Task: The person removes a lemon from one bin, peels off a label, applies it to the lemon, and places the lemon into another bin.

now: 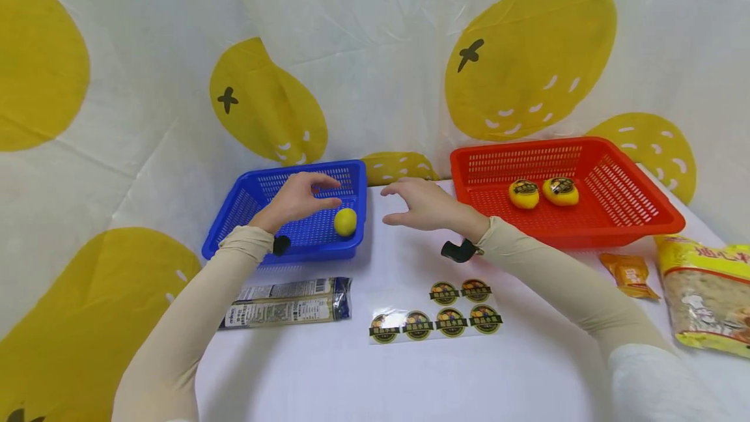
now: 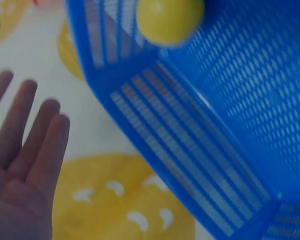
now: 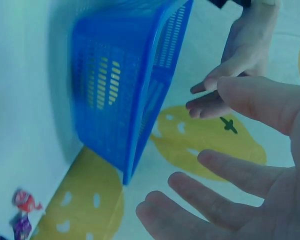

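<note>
My left hand (image 1: 300, 198) hovers over the blue basket (image 1: 362, 213) with its fingers spread and nothing between them. Below it, one round yellow fruit (image 1: 346, 222) lies in that basket's right end; the same fruit (image 2: 170, 20) shows at the top of the left wrist view. To the right of the basket, my right hand (image 1: 426, 206) is in the air, fingers apart and holding nothing. In the right wrist view, its fingers (image 3: 210, 200) stretch out near the left hand (image 3: 242, 65). A clear sheet of round dark stickers (image 1: 451, 322) lies on the table in front.
A red basket (image 1: 638, 226) at the right holds two yellow fruits (image 1: 524, 194) bearing dark stickers. Two long printed packets (image 1: 281, 311) lie in front of the blue basket. An orange wrapped snack (image 1: 630, 275) and a yellow-topped bag (image 1: 706, 292) lie at the right.
</note>
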A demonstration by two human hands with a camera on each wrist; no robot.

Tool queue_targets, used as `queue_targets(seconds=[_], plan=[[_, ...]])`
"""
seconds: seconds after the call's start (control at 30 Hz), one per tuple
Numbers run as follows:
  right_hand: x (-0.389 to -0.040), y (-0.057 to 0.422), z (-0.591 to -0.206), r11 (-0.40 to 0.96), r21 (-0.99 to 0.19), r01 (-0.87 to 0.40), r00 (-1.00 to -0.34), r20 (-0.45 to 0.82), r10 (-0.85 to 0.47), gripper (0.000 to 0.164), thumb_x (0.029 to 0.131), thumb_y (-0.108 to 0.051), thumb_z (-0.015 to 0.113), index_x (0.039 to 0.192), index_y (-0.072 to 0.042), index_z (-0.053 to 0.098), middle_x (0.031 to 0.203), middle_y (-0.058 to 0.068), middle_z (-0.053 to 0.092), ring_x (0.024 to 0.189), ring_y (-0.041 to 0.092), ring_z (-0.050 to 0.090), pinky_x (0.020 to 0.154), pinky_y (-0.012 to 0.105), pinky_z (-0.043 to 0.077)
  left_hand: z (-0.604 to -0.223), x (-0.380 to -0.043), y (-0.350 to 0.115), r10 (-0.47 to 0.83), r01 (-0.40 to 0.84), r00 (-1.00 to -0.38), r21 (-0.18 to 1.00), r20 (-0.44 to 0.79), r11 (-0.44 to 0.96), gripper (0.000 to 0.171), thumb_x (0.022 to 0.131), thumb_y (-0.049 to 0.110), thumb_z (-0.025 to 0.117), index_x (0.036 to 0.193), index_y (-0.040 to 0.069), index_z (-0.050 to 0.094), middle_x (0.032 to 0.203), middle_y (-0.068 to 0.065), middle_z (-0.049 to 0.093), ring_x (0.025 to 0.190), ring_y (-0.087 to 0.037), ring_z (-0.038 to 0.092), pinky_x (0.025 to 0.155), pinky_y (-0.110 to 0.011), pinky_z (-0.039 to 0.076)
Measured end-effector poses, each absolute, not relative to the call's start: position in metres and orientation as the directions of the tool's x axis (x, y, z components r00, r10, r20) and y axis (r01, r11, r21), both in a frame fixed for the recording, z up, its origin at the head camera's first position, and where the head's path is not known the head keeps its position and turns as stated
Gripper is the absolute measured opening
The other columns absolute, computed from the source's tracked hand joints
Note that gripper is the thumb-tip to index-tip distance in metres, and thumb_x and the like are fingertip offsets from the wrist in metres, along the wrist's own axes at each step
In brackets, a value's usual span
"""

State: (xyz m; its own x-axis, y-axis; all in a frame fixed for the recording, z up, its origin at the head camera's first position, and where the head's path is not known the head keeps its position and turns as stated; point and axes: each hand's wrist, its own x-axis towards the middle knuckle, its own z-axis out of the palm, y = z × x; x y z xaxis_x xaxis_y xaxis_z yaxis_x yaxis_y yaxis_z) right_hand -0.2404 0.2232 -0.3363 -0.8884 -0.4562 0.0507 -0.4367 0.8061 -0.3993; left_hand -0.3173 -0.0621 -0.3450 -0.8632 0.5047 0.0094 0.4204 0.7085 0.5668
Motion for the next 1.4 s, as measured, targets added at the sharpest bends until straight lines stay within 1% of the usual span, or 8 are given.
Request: queue_targets(seconds=[0.1, 0.2, 0.37, 0.63, 0.83, 1.07, 1.13, 1.4], plan=[[-0.245, 0.213, -0.339, 0.81, -0.408, -0.421, -0.894, 0.034, -0.447, 0.059, 0.092, -0.038, 0.075, 0.14, -0.007, 0.061, 0.141, 0.013, 0.065, 0.13, 0.033, 0.06, 0.108, 0.051, 0.051, -0.343, -0.328, -0.069, 0.521, 0.401, -0.852, 0.573, -0.052, 0.714, 0.044, 0.086, 0.037, 0.083, 0.126, 0.021, 0.072, 0.129, -0.002, 0.071, 0.121, -0.026, 0.063, 0.103, -0.046, 0.054], [-0.25, 0.204, -0.344, 0.805, -0.422, -0.416, -0.893, 0.021, -0.451, 0.06, 0.092, -0.038, 0.075, 0.14, -0.005, 0.061, 0.141, 0.014, 0.065, 0.131, 0.033, 0.06, 0.11, 0.05, 0.051, -0.344, -0.34, -0.074, 0.54, 0.411, -0.839, 0.569, -0.071, 0.712, 0.044, 0.083, 0.034, 0.086, 0.123, 0.02, 0.075, 0.127, -0.003, 0.073, 0.121, -0.027, 0.064, 0.101, -0.048, 0.056], [-0.258, 0.188, -0.358, 0.812, -0.403, -0.421, -0.891, 0.014, -0.454, 0.064, 0.093, -0.041, 0.074, 0.143, -0.005, 0.059, 0.143, 0.016, 0.063, 0.134, 0.034, 0.058, 0.112, 0.05, 0.049, -0.351, -0.357, -0.079, 0.552, 0.415, -0.826, 0.541, -0.114, 0.732, 0.047, 0.08, 0.032, 0.089, 0.123, 0.019, 0.076, 0.128, -0.004, 0.074, 0.127, -0.029, 0.062, 0.108, -0.052, 0.051], [-0.262, 0.167, -0.38, 0.821, -0.39, -0.418, -0.896, 0.03, -0.442, 0.075, 0.092, -0.05, 0.072, 0.148, -0.004, 0.054, 0.141, 0.02, 0.061, 0.124, 0.032, 0.063, 0.1, 0.046, 0.056, -0.37, -0.375, -0.07, 0.576, 0.403, -0.791, 0.535, -0.205, 0.743, 0.054, 0.077, 0.021, 0.091, 0.128, 0.016, 0.074, 0.135, -0.007, 0.071, 0.133, -0.036, 0.059, 0.112, -0.054, 0.048], [-0.258, 0.161, -0.388, 0.824, -0.408, -0.392, -0.909, 0.035, -0.415, 0.077, 0.091, -0.051, 0.073, 0.146, -0.002, 0.054, 0.143, 0.019, 0.058, 0.126, 0.031, 0.061, 0.102, 0.045, 0.056, -0.386, -0.381, -0.063, 0.581, 0.388, -0.766, 0.522, -0.274, 0.759, 0.068, 0.072, 0.023, 0.094, 0.133, 0.009, 0.069, 0.142, -0.015, 0.064, 0.134, -0.038, 0.057, 0.114, -0.055, 0.046], [-0.257, 0.162, -0.394, 0.815, -0.446, -0.369, -0.918, 0.036, -0.396, 0.075, 0.091, -0.052, 0.073, 0.145, -0.002, 0.056, 0.144, 0.017, 0.058, 0.126, 0.03, 0.06, 0.104, 0.044, 0.054, -0.405, -0.385, -0.054, 0.596, 0.399, -0.739, 0.509, -0.313, 0.762, 0.076, 0.069, 0.028, 0.096, 0.135, 0.008, 0.067, 0.14, -0.013, 0.066, 0.127, -0.034, 0.063, 0.11, -0.05, 0.051], [-0.256, 0.162, -0.395, 0.815, -0.452, -0.363, -0.92, 0.033, -0.391, 0.075, 0.091, -0.051, 0.073, 0.145, -0.002, 0.056, 0.143, 0.017, 0.058, 0.126, 0.03, 0.06, 0.104, 0.043, 0.054, -0.408, -0.384, -0.051, 0.592, 0.391, -0.736, 0.506, -0.33, 0.769, 0.074, 0.07, 0.027, 0.096, 0.135, 0.008, 0.067, 0.139, -0.012, 0.067, 0.13, -0.034, 0.062, 0.112, -0.05, 0.049], [-0.255, 0.164, -0.398, 0.811, -0.454, -0.368, -0.919, 0.044, -0.392, 0.073, 0.093, -0.05, 0.072, 0.145, -0.002, 0.055, 0.142, 0.018, 0.06, 0.125, 0.029, 0.06, 0.103, 0.043, 0.054, -0.419, -0.385, -0.042, 0.611, 0.42, -0.715, 0.49, -0.34, 0.764, 0.069, 0.072, 0.024, 0.094, 0.135, 0.01, 0.068, 0.132, -0.01, 0.071, 0.123, -0.026, 0.065, 0.112, -0.045, 0.05]])
